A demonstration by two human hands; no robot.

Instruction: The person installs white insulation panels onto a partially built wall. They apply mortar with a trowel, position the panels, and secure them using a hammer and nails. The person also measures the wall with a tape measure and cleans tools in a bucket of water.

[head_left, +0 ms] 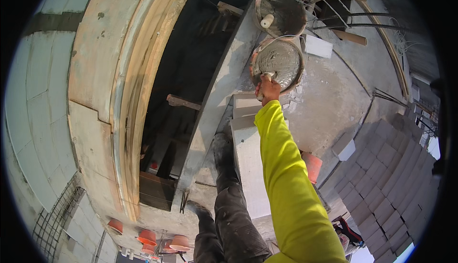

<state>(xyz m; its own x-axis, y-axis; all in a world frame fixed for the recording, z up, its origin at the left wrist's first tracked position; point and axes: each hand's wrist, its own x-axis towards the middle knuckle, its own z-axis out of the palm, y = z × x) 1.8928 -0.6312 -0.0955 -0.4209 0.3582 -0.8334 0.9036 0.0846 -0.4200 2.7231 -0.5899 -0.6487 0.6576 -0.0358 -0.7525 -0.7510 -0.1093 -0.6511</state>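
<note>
My right hand (270,90), in a yellow sleeve, is closed round the pale handle of a trowel (268,75). It is over the near side of a bucket of wet grey mortar (279,62), and the blade is hidden in the mortar. Just beyond stands a second bucket (261,3), with a pale handle (267,21) sticking up inside it. Below my hand are white blocks (250,167), partly covered by my forearm. My left hand does not show.
A dark opening (176,72) drops away to the left, bordered by a concrete ledge (210,105). Steel bars (362,24) jut in at the upper right. Stacked pale blocks (381,182) stand at the right, with a red container (312,166) nearer. Several orange buckets (147,237) sit at the lower left.
</note>
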